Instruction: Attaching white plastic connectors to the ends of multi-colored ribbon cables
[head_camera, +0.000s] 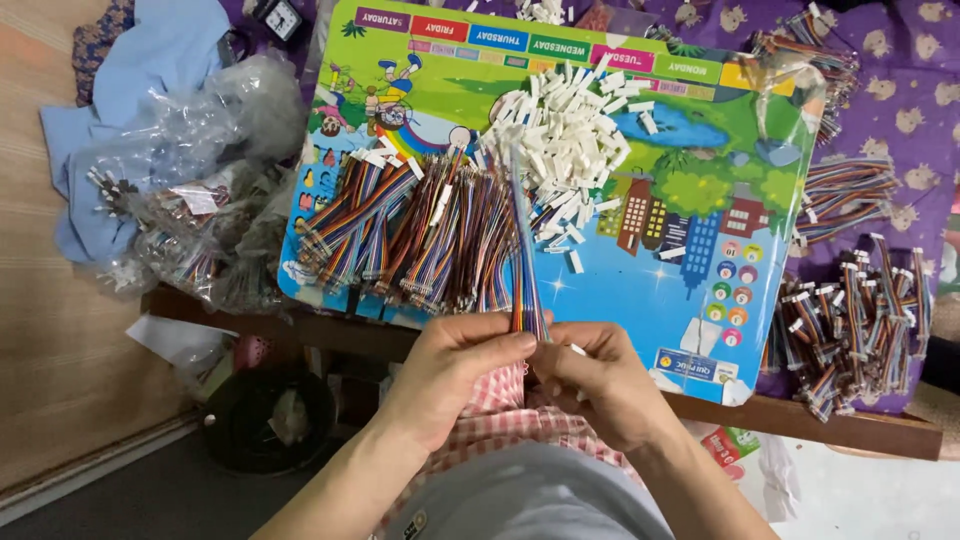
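My left hand (455, 370) and my right hand (600, 385) meet at the near edge of a colourful cartoon board (690, 250). Together they pinch the near end of a flat rainbow ribbon cable (524, 250) that runs away from me over the board. A small white piece shows at my right fingertips, too small to tell apart. A heap of rainbow ribbon cables (410, 230) lies on the board's left half. A pile of small white plastic connectors (565, 140) sits behind the held cable.
Clear plastic bags (190, 190) with more cables lie to the left on blue cloth. Bundles of finished cables (850, 320) rest on purple cloth at the right. A dark round bin (265, 420) stands on the floor below the board's wooden support.
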